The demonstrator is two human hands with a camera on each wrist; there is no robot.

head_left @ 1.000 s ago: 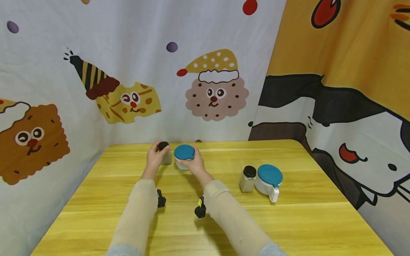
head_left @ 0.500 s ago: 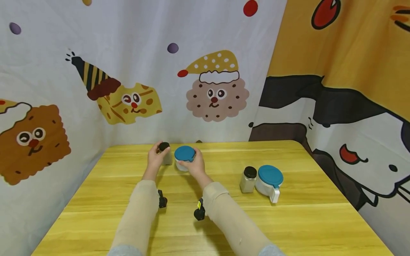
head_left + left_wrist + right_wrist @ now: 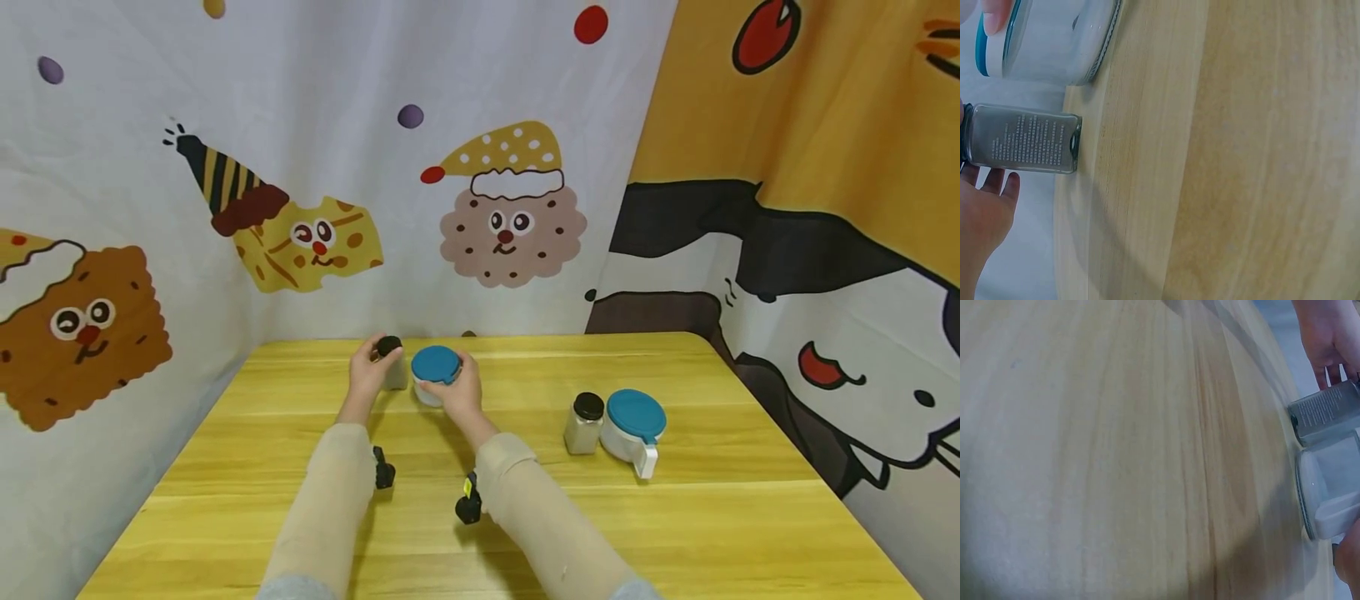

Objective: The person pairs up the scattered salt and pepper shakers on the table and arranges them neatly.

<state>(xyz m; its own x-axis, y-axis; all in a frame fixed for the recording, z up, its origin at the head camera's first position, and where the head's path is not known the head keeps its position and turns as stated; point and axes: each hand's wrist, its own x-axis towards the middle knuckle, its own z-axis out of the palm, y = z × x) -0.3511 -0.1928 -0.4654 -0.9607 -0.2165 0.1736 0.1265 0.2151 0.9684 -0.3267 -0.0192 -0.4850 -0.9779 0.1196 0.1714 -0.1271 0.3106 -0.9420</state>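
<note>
At the far side of the table, my left hand [image 3: 366, 379] grips a square glass spice jar [image 3: 395, 378] by its black lid, thumb on the near side. Fine print covers the jar's side in the left wrist view [image 3: 1025, 139]. Just to its right, my right hand [image 3: 465, 392] holds a round glass condiment jar [image 3: 435, 364] with a blue lid, thumb across the front. Its white handle [image 3: 1338, 515] shows in the right wrist view, beside the hand. Both jars stand upright, close together. Whether their bases fully touch the wood is hard to tell.
A second black-lidded spice jar [image 3: 584, 423] and a second blue-lidded condiment jar [image 3: 634, 417], its handle toward me, stand side by side at the right. The wooden table [image 3: 720, 525] ends at a cartoon-printed curtain [image 3: 337, 100] behind and beside it.
The head view has shifted slightly, so everything sits a little lower and further right. Both hands keep their hold on the two jars, with no clear movement across the table.
</note>
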